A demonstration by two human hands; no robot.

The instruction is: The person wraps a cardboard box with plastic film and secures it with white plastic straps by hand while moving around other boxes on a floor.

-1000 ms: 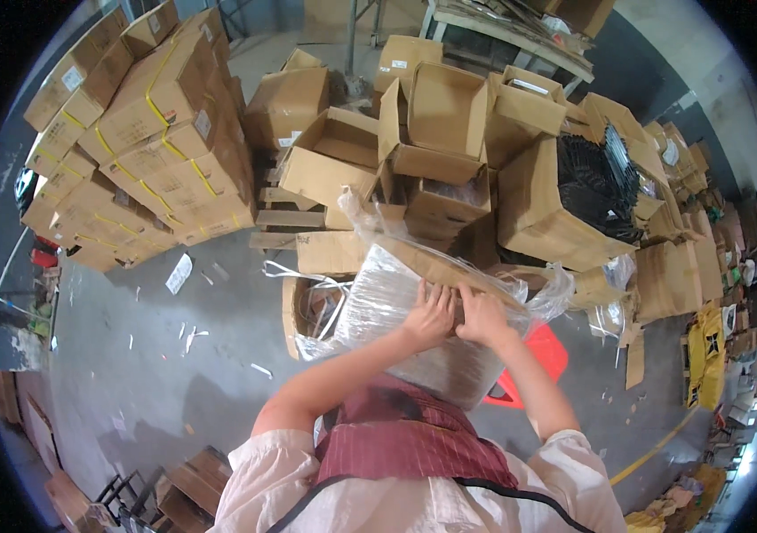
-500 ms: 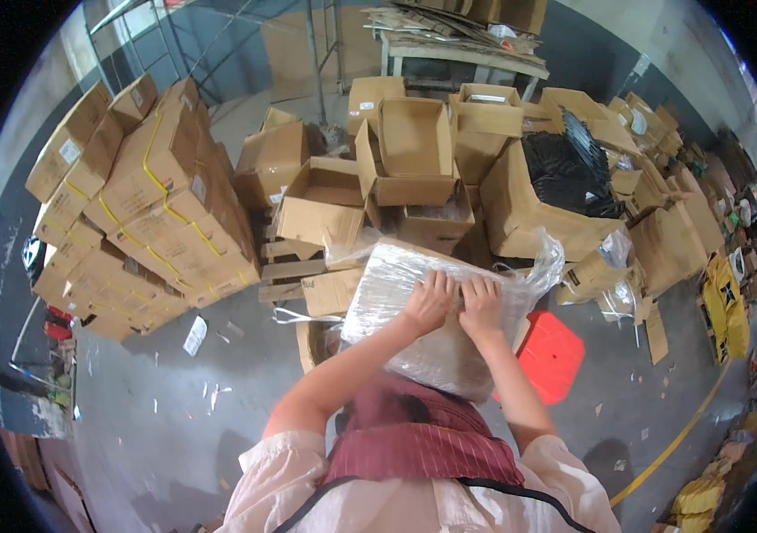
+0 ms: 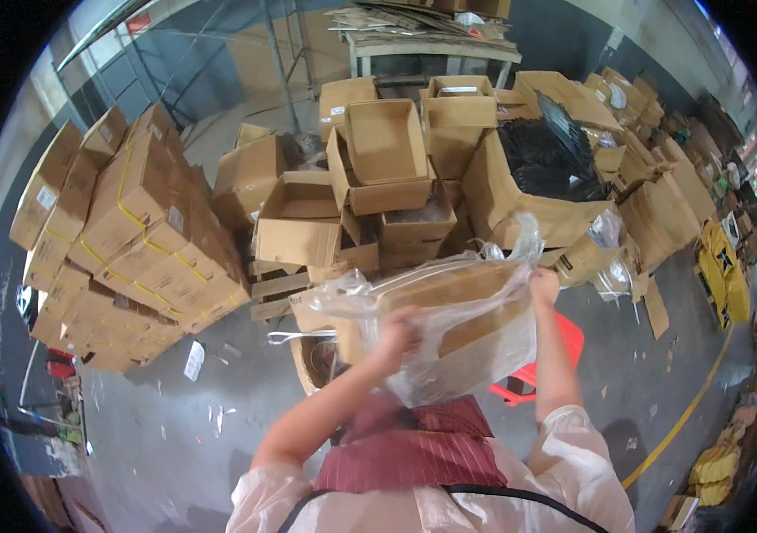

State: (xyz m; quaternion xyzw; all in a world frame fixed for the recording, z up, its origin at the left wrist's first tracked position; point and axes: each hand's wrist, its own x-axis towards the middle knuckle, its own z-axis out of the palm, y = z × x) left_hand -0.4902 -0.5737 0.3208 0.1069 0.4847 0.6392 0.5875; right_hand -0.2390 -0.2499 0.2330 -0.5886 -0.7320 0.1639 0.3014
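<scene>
In front of me is a cardboard box (image 3: 476, 289) partly inside clear plastic wrap (image 3: 467, 369). The wrap is parted over the box, so its brown surface shows bare in the middle. My left hand (image 3: 399, 336), slightly blurred, is closed on the wrap at the near left of the box. At the right side, my right hand (image 3: 544, 288) grips the wrap's edge, and loose plastic stands up beside it. The underside of the box is hidden by the wrap and my arms.
A red plastic stool (image 3: 567, 348) stands right of the box. Open cartons (image 3: 303, 213) are piled ahead, one with black plastic (image 3: 547, 160) in it. Strapped cartons (image 3: 143, 231) are stacked at left. Wooden slats (image 3: 276, 289) and paper scraps (image 3: 194, 361) lie on the floor.
My hands have moved apart, left hand to the left and down, right hand to the right and up. The wrap between them has opened, baring the cardboard. The view has shifted slightly.
</scene>
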